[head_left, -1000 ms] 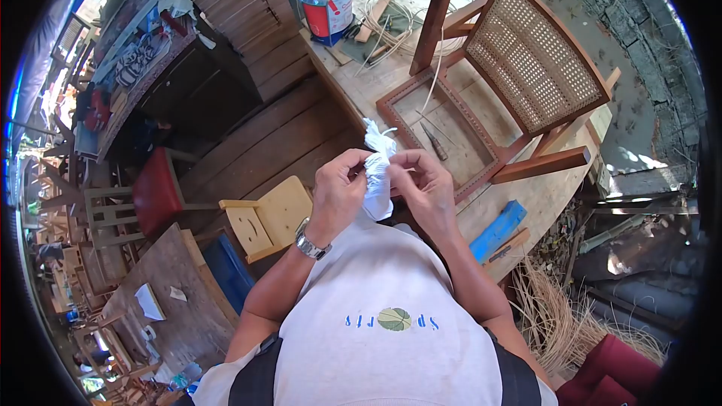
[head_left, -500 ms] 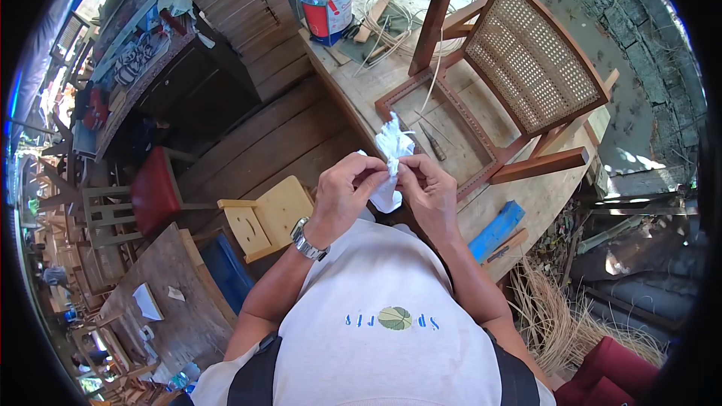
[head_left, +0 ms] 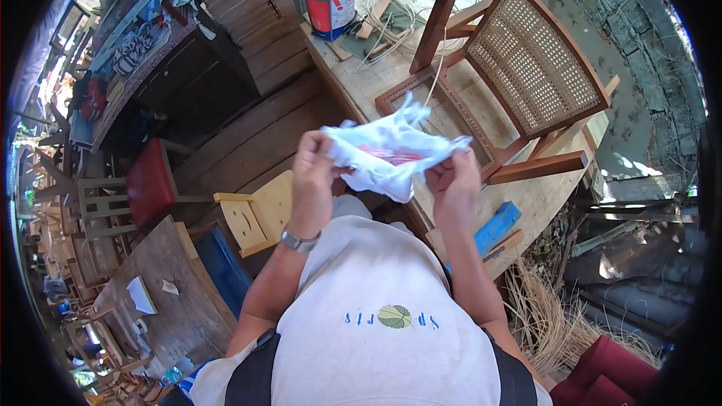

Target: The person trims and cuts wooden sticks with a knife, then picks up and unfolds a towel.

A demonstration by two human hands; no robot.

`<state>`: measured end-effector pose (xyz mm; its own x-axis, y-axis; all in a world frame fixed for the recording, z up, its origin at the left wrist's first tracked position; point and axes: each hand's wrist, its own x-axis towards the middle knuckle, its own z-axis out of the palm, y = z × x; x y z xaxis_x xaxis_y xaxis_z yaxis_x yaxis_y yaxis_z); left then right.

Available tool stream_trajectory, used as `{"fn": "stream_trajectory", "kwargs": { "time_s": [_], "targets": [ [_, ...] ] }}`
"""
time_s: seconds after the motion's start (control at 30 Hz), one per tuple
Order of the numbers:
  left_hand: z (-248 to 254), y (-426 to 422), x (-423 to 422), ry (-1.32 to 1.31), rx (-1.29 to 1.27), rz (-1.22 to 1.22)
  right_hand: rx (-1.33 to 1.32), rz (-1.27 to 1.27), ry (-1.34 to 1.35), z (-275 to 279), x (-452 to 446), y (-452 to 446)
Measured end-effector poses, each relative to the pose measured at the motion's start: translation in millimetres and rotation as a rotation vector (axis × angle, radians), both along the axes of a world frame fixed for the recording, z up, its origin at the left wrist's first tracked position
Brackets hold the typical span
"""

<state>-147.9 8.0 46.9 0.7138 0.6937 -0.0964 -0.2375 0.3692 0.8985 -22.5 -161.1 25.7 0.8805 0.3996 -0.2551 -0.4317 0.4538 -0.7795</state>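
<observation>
A white plastic bag [head_left: 391, 152] with red marks is stretched between my two hands, its edges blurred by motion. My left hand [head_left: 312, 180], above a metal wristwatch, pinches one side of it. The other side is gripped by my right hand [head_left: 454, 180]. Just beyond the bag, a wooden chair with a woven cane back [head_left: 535, 60] lies on the workbench [head_left: 353, 83]; its seat frame has no panel, and the bag covers part of it.
A red and white container [head_left: 329, 9] and coiled cane strands [head_left: 406, 22] are at the bench's far end. A blue object [head_left: 498, 227] lies near my right forearm. Loose cane strips [head_left: 553, 323] are at the lower right, a small light wood chair [head_left: 263, 214] at the left.
The bag was bunched and pinched between my fingers; now it is spread out wide. My hands have moved apart, left hand to the left and right hand to the right.
</observation>
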Motion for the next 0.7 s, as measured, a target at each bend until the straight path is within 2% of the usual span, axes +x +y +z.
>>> {"fn": "stream_trajectory", "kwargs": {
  "time_s": [0.1, 0.13, 0.2, 0.23, 0.3, 0.33, 0.4, 0.43, 0.47, 0.5, 0.53, 0.57, 0.6, 0.63, 0.67, 0.7],
  "targets": [
    [-19, 48, -22, 0.018, -0.278, 0.308, 0.07, -0.121, 0.159, -20, 31, -34],
    [-36, 71, -33, 0.014, -0.246, 0.381, -0.401, -0.088, -0.072, -22, 41, -46],
    [-44, 111, -50, -0.008, -0.206, 0.543, 0.052, -0.051, -0.002, -30, 59, -79],
    [-42, 130, -57, -0.024, -0.2, 0.632, 0.056, -0.046, -0.003, -19, 56, -81],
    [-37, 165, -79, -0.023, -0.093, 0.652, -0.737, 0.153, -0.51, 16, 51, -84],
    [-31, 177, -87, -0.058, -0.095, 0.632, -0.737, 0.183, -0.837, 7, 42, -81],
    [-25, 185, -89, -0.008, -0.051, 0.611, -1.125, 0.626, -1.177, 22, 26, -89],
    [-16, 188, -89, 0.043, -0.009, 0.577, -1.19, 0.801, -1.225, -4, 23, -98],
    [18, 165, -69, 0.092, -0.125, 0.664, -1.125, 0.852, -1.223, -3, 20, -100],
    [-9, 184, -70, -0.018, 0.041, 0.551, -1.019, 0.796, -1.244, 4, 22, -100],
    [-7, 178, -66, 0.229, 0.204, 0.582, -0.915, 0.752, -1.254, 18, 25, -102],
    [-18, 184, -74, 0.731, 0.653, 0.468, -0.823, 0.709, -1.128, 35, 25, -106],
    [-27, 179, -79, 0.776, 0.943, 0.382, -0.738, 0.665, -0.994, 56, 24, -112],
    [11, 145, -75, 0.839, 0.939, 0.272, -0.571, 0.643, -0.727, 79, 18, -116],
    [54, 114, -78, 0.729, 0.848, 0.011, -0.446, 0.409, -0.599, 70, 13, -143],
    [79, 100, -84, 0.635, 0.889, -0.253, -0.303, 0.173, -0.508, 63, 7, -169]
  ]
}}
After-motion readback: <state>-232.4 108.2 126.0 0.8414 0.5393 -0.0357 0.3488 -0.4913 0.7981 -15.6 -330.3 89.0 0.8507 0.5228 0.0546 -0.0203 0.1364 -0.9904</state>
